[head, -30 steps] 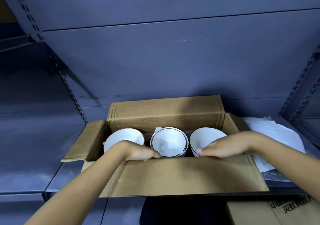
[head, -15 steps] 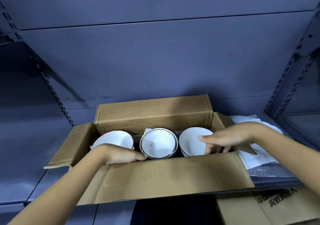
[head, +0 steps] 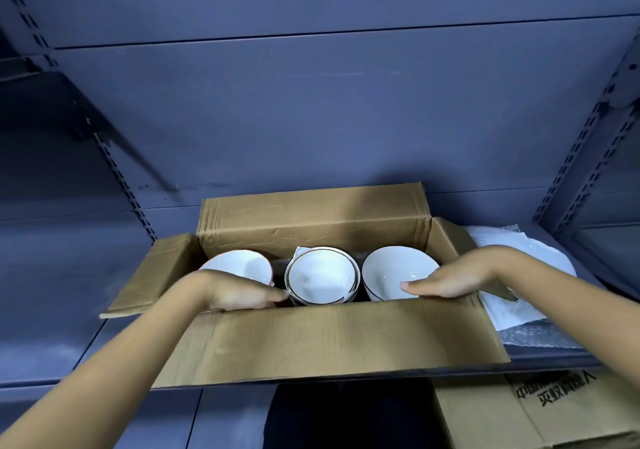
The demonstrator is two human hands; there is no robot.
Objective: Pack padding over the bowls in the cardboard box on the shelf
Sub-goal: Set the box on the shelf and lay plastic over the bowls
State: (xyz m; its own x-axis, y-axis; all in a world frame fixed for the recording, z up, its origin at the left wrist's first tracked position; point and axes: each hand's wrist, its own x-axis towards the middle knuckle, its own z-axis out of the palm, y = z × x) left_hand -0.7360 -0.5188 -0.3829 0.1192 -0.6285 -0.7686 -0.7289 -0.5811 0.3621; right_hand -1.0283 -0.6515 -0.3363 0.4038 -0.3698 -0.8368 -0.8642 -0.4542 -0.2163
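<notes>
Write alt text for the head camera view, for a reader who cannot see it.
A left hand and right hand reach over the near rim of an open cardboard box on a shelf; three white bowls sit uncovered in a row inside. White padding lies on the shelf beside it.

A printed carton (head: 540, 410) sits low right — slotted uprights (head: 581, 157) flank the blue-grey back panel (head: 311, 109).
</notes>
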